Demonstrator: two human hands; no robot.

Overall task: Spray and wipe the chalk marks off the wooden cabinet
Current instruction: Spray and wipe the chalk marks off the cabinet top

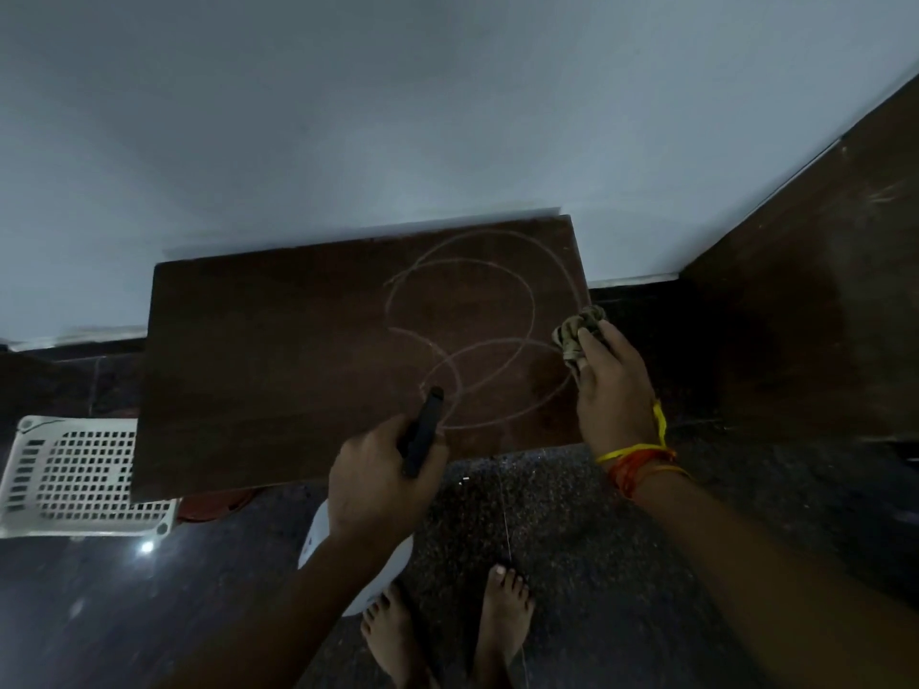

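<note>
Spraying first: left hand (380,482) grips sprayer (422,430), right hand (614,385) clutches rag (577,335); wet all chalk loops (467,315) evenly.

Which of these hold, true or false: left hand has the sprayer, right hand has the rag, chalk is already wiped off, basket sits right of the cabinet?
1. The left hand holds the sprayer. True.
2. The right hand grips a rag. True.
3. The chalk loops are wiped off the cabinet. False: they show plainly on its top.
4. A white basket sits right of the cabinet. False: it is on the floor to its left.
5. The rag lies at the cabinet's left end. False: it is at the right edge.
</note>
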